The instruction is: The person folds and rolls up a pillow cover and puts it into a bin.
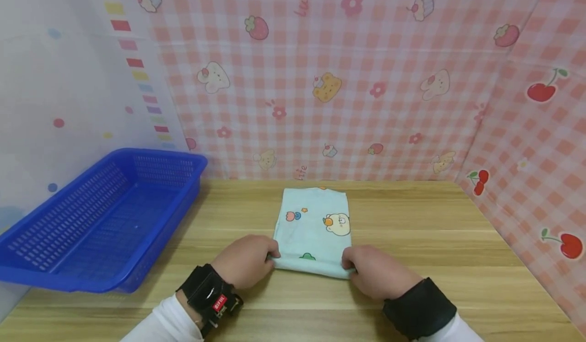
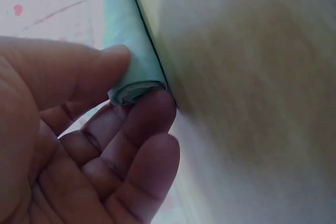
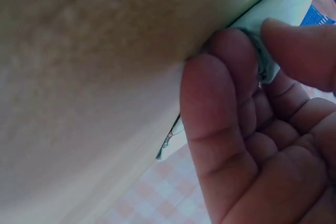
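A light mint cloth [image 1: 311, 230] printed with a bear, tulips and a green shape lies on the table as a narrow strip, its near edge rolled up. My left hand [image 1: 248, 260] pinches the left end of the roll; in the left wrist view the thumb sits on top of the rolled cloth [image 2: 134, 56], whose spiral layers show at the end. At the opposite end, my right hand [image 1: 373, 271] grips the roll between thumb and curled fingers. The right wrist view shows that rolled end [image 3: 268, 66] between thumb and fingertips, partly hidden by them.
On the left of the wooden table [image 1: 412, 220] stands a blue plastic basket [image 1: 133, 276] with slotted walls. A pink checked cloth wall [image 1: 284, 87] rises behind the table, another at the right, and a white dotted one at the left.
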Motion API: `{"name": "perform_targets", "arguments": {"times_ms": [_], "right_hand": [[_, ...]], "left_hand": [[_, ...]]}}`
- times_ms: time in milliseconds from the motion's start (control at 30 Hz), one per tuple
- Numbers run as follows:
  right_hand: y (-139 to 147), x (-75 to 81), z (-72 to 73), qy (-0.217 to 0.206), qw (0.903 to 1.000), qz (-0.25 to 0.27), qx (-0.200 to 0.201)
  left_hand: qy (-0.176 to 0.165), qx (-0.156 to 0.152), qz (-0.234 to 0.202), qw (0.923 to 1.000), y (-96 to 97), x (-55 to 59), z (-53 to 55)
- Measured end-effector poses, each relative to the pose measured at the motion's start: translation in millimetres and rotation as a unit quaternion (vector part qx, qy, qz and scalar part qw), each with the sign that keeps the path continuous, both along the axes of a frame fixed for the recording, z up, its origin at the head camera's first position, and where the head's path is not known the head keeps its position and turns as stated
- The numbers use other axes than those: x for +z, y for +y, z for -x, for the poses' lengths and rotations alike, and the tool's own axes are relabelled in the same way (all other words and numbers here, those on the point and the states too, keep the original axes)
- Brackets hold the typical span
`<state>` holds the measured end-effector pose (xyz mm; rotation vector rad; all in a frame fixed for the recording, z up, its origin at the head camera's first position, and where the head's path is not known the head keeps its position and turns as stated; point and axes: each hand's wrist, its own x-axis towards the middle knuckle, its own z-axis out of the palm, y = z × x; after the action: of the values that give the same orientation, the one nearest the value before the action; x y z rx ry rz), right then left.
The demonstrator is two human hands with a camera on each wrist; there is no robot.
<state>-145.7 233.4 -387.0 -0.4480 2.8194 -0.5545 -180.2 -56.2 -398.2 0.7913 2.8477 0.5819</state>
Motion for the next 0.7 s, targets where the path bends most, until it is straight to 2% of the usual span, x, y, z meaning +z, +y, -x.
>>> {"name": "perform_targets", "arguments": {"times_ms": [233, 467, 700], "right_hand": [[0.4, 3.5, 2.1, -0.015, 0.9996, -0.009, -0.021], [0.3, 4.5, 7.2, -0.004, 0.9995, -0.016, -0.025], [-3.3, 5.9, 6.7, 0.009, 0.9993, -0.026, -0.023]], "left_hand": [[-0.035, 0.012, -0.004, 0.9993, -0.4, -0.6, 6.5], [-0.031, 0.015, 0.008, 0.9994, 4.6, 0.5, 8.9], [-0.037, 0.010, -0.036, 0.9986, 8.6, 0.3, 7.6]]}}
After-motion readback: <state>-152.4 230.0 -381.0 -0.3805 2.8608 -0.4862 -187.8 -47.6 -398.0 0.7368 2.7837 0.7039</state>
